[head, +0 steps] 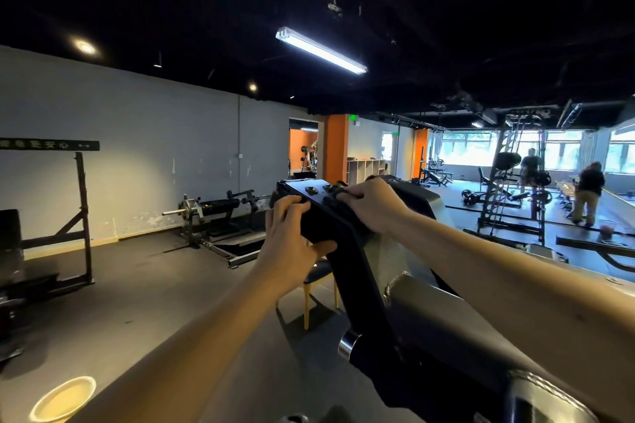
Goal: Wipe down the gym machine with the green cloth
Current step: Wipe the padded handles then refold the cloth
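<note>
One paper bowl (63, 398) nearest, lower left. Left hand (292, 233) clamped round left edge of black gym machine (354, 271) head, thumb beneath. Right hand (372, 204) curled over dark lump (345, 196) on machine top; whether cloth, cannot tell. Chair (318, 280) behind. Person (589, 192) far right, near racks.
</note>
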